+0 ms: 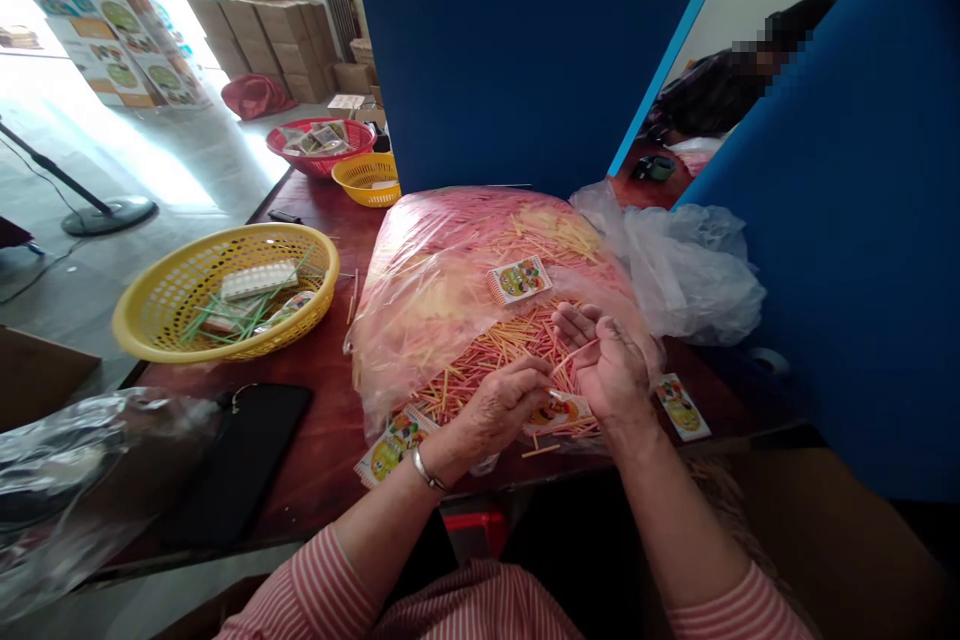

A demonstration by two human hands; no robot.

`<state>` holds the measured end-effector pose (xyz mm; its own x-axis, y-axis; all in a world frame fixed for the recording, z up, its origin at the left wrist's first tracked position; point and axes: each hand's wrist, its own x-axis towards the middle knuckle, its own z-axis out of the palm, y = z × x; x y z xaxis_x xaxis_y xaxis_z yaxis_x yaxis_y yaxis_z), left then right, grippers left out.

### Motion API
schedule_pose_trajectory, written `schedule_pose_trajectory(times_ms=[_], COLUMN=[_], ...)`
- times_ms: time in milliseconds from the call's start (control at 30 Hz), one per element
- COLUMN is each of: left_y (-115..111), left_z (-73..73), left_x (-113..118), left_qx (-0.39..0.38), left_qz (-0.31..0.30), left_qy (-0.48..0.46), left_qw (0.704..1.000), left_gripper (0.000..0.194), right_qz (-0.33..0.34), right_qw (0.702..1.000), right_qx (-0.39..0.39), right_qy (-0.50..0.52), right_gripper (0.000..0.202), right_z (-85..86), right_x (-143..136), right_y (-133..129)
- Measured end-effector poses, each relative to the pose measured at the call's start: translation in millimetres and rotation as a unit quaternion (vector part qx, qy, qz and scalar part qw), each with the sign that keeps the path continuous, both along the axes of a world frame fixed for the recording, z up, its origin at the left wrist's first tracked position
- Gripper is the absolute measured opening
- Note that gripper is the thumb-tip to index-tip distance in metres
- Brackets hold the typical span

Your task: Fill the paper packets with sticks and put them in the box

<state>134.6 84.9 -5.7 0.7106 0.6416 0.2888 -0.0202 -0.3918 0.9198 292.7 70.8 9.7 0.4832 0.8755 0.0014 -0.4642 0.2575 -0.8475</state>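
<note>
Thin pink and yellow sticks [480, 352] fill a large clear plastic bag that lies open in front of me. My left hand [506, 402] pinches one end of a thin pink stick [576, 356] above the pile. The stick's other end meets my right hand [613, 370], palm turned up, at the thumb; its fingers are partly curled. Beneath the hands lies a printed card packet [559, 412]. Another packet stack [520, 280] sits on the bag, one more [396, 445] is by my left forearm, and a single packet [682, 407] lies right of my right wrist.
At left stands a yellow basket [142, 320] with green sticks and a white pack. Behind are a smaller yellow basket [364, 182] and a red basket [289, 145]. A black pouch [255, 460] lies front left. Blue panels [525, 50] border the table; a person is beyond them.
</note>
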Motion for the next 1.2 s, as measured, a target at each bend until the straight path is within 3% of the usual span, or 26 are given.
schedule_pose_trajectory(times_ms=[67, 167, 267, 400, 533, 667, 767, 867, 1033, 1133, 1200], left_y=[-1, -1, 1, 1, -4, -9, -7, -2, 0, -1, -2], left_z=[-5.7, -12.6, -13.2, -10.3, -14.7, -18.9, -15.4, -10.1, -5.3, -3.2, -2.3], left_x=[3, 2, -1, 0, 3, 5, 7, 9, 9, -1, -12], left_qx=[-0.026, -0.090, -0.138, -0.163, -0.154, -0.157, -0.191, -0.215, -0.253, -0.286, -0.317], left_qz=[0.000, 0.056, 0.074, 0.079, 0.123, 0.160, 0.165, 0.146, 0.131, 0.162, 0.170], left_qy=[-0.008, -0.036, -0.057, -0.052, -0.024, -0.037, -0.014, -0.016, -0.029, -0.037, -0.056], left_qw=[1.000, 0.994, 0.986, 0.982, 0.980, 0.974, 0.968, 0.965, 0.958, 0.944, 0.931], left_gripper=[0.016, 0.015, 0.015, 0.018, 0.018, 0.014, 0.012, 0.013, 0.015, 0.016, 0.018], right_qz=[0.003, -0.011, 0.042, 0.124, 0.123, 0.093, 0.103, 0.109, 0.138, 0.127, 0.124], right_qw=[0.999, 0.988, 0.965, 0.941, 0.933, 0.960, 0.974, 0.970, 0.928, 0.887, 0.845], right_qx=[-0.002, -0.024, -0.049, -0.023, -0.029, -0.078, -0.100, -0.096, -0.100, -0.142, -0.178], right_qy=[-0.032, -0.153, -0.255, -0.315, -0.338, -0.253, -0.178, -0.195, -0.331, -0.420, -0.489], right_gripper=[0.019, 0.022, 0.018, 0.020, 0.018, 0.012, 0.014, 0.017, 0.020, 0.019, 0.018], right_z=[-8.5, -24.9, -36.4, -35.0, -28.0, -30.4, -32.2, -27.3, -17.1, -23.3, -33.9], right_x=[-7, -9, -7, -7, -14, -24, -26, -20, -2, 4, 2], right_y=[-4, -15, -25, -31, -32, -33, -32, -27, -24, -32, -42])
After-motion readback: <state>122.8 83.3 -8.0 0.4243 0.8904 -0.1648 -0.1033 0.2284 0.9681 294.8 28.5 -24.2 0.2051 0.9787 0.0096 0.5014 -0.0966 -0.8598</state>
